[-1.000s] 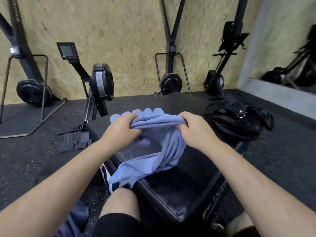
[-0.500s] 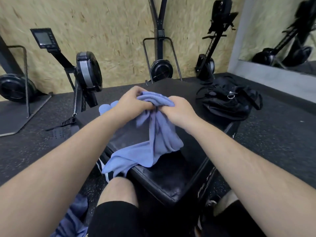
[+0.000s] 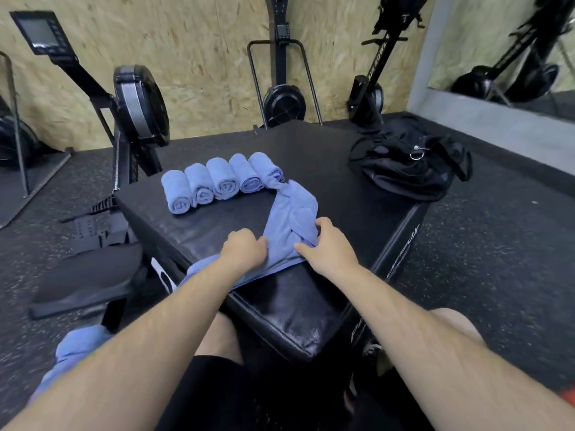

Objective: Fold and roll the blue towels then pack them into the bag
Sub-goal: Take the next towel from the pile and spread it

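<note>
Both hands are pinning a loose blue towel (image 3: 291, 219) on the black padded bench (image 3: 311, 318), near its front edge. Left hand (image 3: 244, 251) is curled in a fist-like grip, bunching the towel's left side; right hand (image 3: 326, 248) is pinching the right side, thumb and fingers closed on the cloth. The towel is lying crumpled and twisted, its long axis running away from the person: the near end is draping over the bench edge toward the left leg, the far end is reaching up to touch the last of five rolled towels (image 3: 222, 181). Those rolls are sitting side by side in a row on the far left of the bench. So the cloth is stretching forward from both hands, and neither hand is clearly nearer; they are flanking it. Likely step: flattening it out before folding, so pulling outward looks like what's needed. The black bag (image 3: 410, 160) is resting at the bench's far right corner, well apart from the hands, nearer the right one. More blue cloth (image 3: 74, 346) is lying low by the left forearm.
</note>
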